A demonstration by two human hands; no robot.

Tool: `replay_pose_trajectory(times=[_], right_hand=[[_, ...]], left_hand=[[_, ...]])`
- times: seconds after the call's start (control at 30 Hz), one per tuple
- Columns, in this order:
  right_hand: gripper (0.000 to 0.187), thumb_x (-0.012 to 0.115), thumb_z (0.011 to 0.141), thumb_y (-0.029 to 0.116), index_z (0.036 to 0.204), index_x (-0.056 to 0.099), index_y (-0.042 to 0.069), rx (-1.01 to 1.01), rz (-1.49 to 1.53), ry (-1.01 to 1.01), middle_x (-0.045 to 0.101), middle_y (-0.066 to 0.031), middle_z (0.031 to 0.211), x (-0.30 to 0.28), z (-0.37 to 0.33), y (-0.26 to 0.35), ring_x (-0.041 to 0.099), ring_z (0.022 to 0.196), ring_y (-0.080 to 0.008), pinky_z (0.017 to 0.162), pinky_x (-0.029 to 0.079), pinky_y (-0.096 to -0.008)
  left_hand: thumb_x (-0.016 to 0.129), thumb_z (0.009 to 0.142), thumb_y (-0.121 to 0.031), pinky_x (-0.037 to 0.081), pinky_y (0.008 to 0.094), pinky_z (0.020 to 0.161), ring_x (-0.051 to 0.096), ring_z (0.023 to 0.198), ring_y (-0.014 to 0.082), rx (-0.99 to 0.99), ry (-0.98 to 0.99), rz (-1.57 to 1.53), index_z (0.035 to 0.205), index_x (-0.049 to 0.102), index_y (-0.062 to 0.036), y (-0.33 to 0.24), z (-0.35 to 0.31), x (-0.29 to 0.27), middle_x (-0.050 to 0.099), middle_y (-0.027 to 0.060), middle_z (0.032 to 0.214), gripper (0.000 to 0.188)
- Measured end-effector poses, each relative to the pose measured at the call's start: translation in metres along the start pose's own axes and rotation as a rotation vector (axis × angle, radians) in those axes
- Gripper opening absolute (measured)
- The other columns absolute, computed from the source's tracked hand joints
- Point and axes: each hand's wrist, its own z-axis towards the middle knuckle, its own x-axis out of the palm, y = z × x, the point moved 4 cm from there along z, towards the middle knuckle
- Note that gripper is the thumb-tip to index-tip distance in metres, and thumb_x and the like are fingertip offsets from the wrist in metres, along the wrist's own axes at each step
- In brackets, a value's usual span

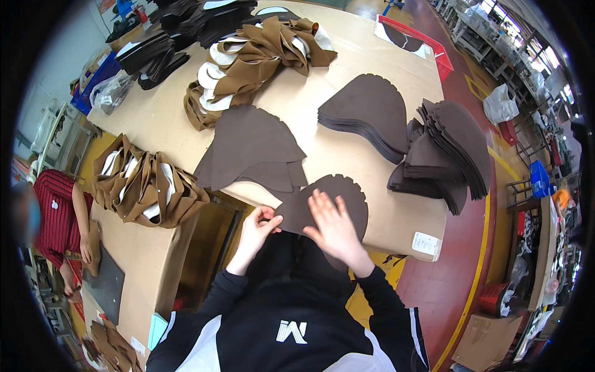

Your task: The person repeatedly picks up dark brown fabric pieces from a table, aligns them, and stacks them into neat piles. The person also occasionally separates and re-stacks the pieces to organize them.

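Note:
A dark brown curved cut piece (pixel 351 191) with a notched rounded edge lies at the near edge of the table, in front of me. My left hand (pixel 255 230) pinches its left corner between thumb and fingers. Flat across its middle rests my right hand (pixel 334 228), fingers stretched out and gripping nothing. Just beyond my left hand is a loose, fanned set of similar dark brown pieces (pixel 254 139). A neat stack of dark brown pieces (pixel 365 108) stands farther back, and an uneven pile of them (pixel 455 146) sits to its right.
Brown and white bundled pieces (pixel 260 62) cover the table's far left, with another bundle (pixel 149 183) nearer left. Black stacks (pixel 149 56) lie behind. A red crate (pixel 439 56) stands at the far right corner. A person in a striped shirt (pixel 59 211) works at the left.

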Motion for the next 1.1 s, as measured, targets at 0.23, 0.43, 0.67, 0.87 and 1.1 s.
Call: replay_pose_trajectory(times=[0.23,0.43,0.67,0.87,1.1], right_hand=[[0.043,0.066,0.099,0.030,0.136,0.064,0.008,-0.232,0.964,0.374,0.061,-0.0101,0.143,-0.008,-0.023,0.005,0.053,0.138,-0.0288,0.124,0.023,-0.0517],[0.066,0.066,0.096,0.042,0.152,0.048,0.012,0.411,0.171,-0.224,0.038,-0.0165,0.161,-0.025,-0.049,-0.071,0.029,0.150,-0.0419,0.121,0.023,-0.0581],[0.068,0.056,0.098,0.055,0.156,0.042,0.022,0.634,-0.137,-0.150,0.030,-0.0156,0.165,-0.008,-0.053,-0.088,0.025,0.152,-0.0416,0.120,0.017,-0.0654],[0.065,0.056,0.100,0.050,0.156,0.042,0.021,0.625,-0.176,-0.156,0.030,-0.0136,0.165,-0.003,-0.051,-0.085,0.025,0.153,-0.0393,0.120,0.018,-0.0656],[0.061,0.059,0.100,0.043,0.152,0.048,0.015,0.413,-0.151,-0.166,0.037,-0.0117,0.163,0.002,-0.029,-0.063,0.034,0.151,-0.0297,0.121,0.020,-0.0615]], left_hand=[[0.078,0.086,-0.004,0.050,0.0229,0.061,0.061,0.067,0.0051,0.192,-0.048,0.523,0.104,0.063,-0.0018,-0.029,0.003,-0.010,0.065,0.0006,0.074,0.023],[0.069,0.093,-0.004,0.046,0.0237,0.058,0.057,0.061,0.0056,0.161,-0.043,0.383,0.101,0.064,-0.0005,-0.050,0.005,0.006,0.063,0.0028,0.067,0.010],[0.067,0.095,-0.004,0.045,0.0237,0.059,0.053,0.066,0.0041,0.472,-0.271,0.303,0.100,0.064,-0.0040,-0.096,0.031,-0.010,0.061,-0.0019,0.077,0.006],[0.065,0.099,-0.012,0.051,0.0295,0.074,0.060,0.076,0.0135,0.547,-0.700,0.439,0.118,0.060,-0.0009,-0.107,0.039,-0.095,0.064,0.0078,0.095,0.022],[0.064,0.102,-0.033,0.052,0.0275,0.066,0.067,0.069,0.0116,0.115,-0.112,0.358,0.094,0.073,0.0011,-0.024,0.014,-0.042,0.074,0.0088,0.077,0.036]])
